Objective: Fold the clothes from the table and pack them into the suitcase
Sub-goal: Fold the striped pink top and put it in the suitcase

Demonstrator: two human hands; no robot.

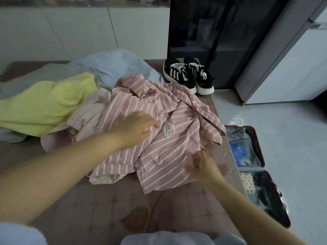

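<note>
A pink-and-white striped shirt (173, 152) lies crumpled on the counter (109, 206). Its collar (139, 87) points to the far edge and its hem to the near one, so the long axis runs away from the person, leaning slightly right at the near end. A pale logo (169, 130) shows on the chest, just right of the left hand (136, 128), and one sleeve (210, 121) trails off beyond the right hand (201, 165).

The left hand rests over the middle of the shirt, grip wide with the fingers stretched out. The right hand is at the shirt's right edge near the hem. It is blurred, and whether its grip holds cloth cannot be told.

Left of the left hand, a pale pink garment (86, 117) lies partly under the shirt, with a yellow-green garment (46, 106) beyond it and a light blue garment (116, 66) farther back. Black sneakers (187, 75) with white stripes sit well beyond both hands. Right of the right hand, past the counter's edge, a red-rimmed suitcase (260, 151) lies open on the floor with clothes inside.
</note>
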